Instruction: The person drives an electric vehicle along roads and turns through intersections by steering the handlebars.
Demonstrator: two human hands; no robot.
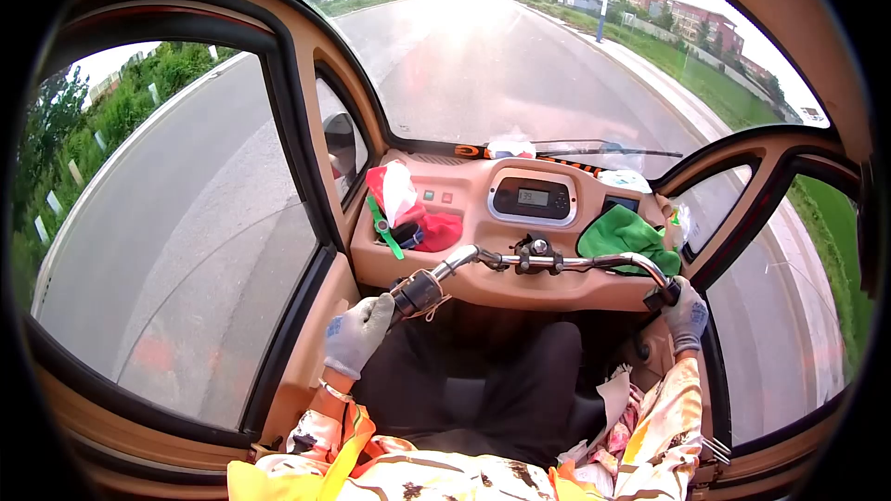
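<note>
I sit inside a small enclosed vehicle with a chrome handlebar (459,260) in front of me. My left hand (358,335), in a pale work glove, is wrapped round the black left grip beside the switch block (418,293). On the other end of the bar, my right hand (686,315) is closed round the right grip, also gloved; the grip itself is mostly hidden by the fingers. Behind the bar's centre a digital instrument display (533,198) is lit. A green cloth (627,239) lies on the dashboard near the bar's right side.
Red and white cloth items (408,209) and a green strap (384,228) fill the left dashboard tray. A wiper (608,150) rests along the windshield's base. Ahead runs a paved road (445,65), with a kerb and grass (687,79) on the right. A side mirror (341,143) shows at left.
</note>
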